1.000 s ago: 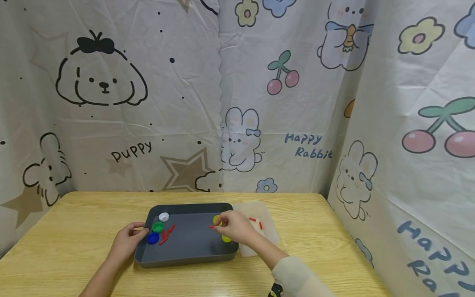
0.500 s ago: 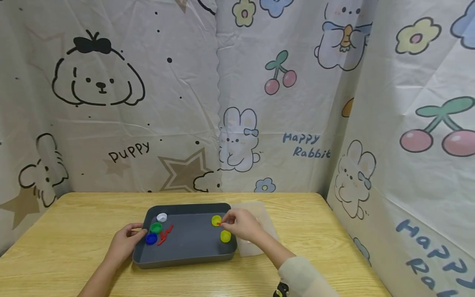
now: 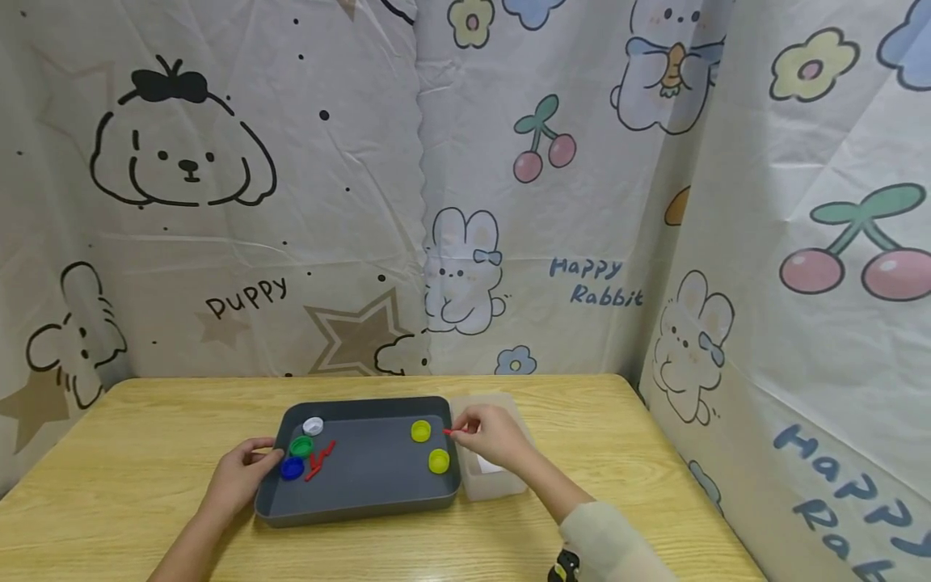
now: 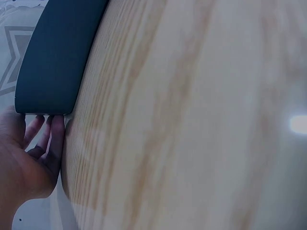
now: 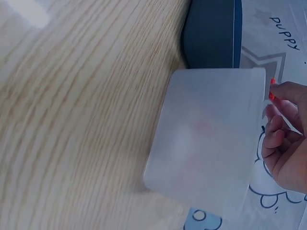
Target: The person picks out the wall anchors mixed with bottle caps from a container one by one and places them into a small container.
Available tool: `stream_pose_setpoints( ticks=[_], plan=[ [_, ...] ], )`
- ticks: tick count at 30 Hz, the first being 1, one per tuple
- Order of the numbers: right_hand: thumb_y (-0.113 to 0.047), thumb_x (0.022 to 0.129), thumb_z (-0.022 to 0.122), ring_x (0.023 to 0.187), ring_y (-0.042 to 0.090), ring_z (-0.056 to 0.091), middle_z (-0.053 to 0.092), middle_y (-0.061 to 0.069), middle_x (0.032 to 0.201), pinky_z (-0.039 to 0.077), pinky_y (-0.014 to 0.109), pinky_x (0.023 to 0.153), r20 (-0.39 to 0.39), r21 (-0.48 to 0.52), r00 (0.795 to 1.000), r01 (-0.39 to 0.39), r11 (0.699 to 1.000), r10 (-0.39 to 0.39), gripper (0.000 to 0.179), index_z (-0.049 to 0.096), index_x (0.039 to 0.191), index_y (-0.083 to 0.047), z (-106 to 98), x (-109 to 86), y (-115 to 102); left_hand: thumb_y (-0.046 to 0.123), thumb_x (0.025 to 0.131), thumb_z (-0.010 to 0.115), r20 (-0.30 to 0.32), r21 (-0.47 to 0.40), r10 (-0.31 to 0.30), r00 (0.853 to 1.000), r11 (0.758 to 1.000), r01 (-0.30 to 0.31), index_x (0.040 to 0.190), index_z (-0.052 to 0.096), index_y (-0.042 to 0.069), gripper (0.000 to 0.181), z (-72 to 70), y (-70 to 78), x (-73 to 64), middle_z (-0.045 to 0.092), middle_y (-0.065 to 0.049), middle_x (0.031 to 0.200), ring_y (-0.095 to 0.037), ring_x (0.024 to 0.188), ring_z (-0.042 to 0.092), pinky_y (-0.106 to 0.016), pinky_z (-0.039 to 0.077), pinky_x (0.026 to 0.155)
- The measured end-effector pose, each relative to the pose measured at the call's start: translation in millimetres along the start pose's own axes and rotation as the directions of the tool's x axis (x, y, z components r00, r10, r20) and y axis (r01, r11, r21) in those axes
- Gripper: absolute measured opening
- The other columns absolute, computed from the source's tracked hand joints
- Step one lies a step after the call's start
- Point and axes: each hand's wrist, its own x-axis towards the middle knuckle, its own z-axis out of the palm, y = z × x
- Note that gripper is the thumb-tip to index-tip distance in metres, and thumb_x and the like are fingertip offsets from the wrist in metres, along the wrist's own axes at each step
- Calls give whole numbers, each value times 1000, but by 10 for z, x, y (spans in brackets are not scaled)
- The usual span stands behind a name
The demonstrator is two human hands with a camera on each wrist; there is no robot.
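My right hand [image 3: 494, 436] pinches a short red stick [image 5: 272, 89] between thumb and fingertips, above the tray's right rim beside the translucent box [image 5: 206, 134]. My left hand [image 3: 238, 478] holds the left end of the dark grey tray [image 3: 371, 477], thumb at the rim and fingertips against the end wall, as the left wrist view shows. Inside the tray, two yellow caps [image 3: 439, 461] lie at the right. At the left are a white cap [image 3: 313, 426], a green cap [image 3: 301, 446] and a blue cap [image 3: 292, 468], with several red sticks [image 3: 317, 462] beside them.
The translucent box stands against the tray's right end, partly covered by the right hand in the head view. Both stand on a wood-grain table [image 3: 582, 453]. Behind and to the right hangs a printed curtain [image 3: 349, 202].
My right hand, with the red stick, has moved right from over the upper yellow cap to the tray's rim, uncovering both yellow caps. The left hand stays at the tray's end.
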Motion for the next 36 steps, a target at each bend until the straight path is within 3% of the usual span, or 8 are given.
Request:
stream_pose_setpoints(
  ticks=[7,16,36],
  plan=[
    [-16,84,67,51,6,41,55,-3,61,31,18,46,-7,-3,999,-36,999,36,6,68,81,-12,-26,-17,134,35,92,56,8,-4,-11,1000,1000,11,127,49,-5,54,-5,-31,12,59,-27,112,-29,97,59,-23,44,69],
    [-15,83,68,63,10,45,54,-3,69,36,22,55,-37,-8,993,-109,994,109,4,69,82,-11,-72,-28,288,36,91,57,9,2,-5,1000,1000,5,126,50,-4,53,-9,-42,9,60,-25,110,-27,95,59,-24,44,69],
    [-17,82,68,65,12,48,58,-1,70,39,25,57,-46,-1,984,-173,985,172,7,68,81,-10,-59,22,371,37,91,56,12,4,-3,1000,1000,3,127,50,-5,55,-5,-36,16,60,-25,110,-27,96,58,-24,44,69]
  ],
)
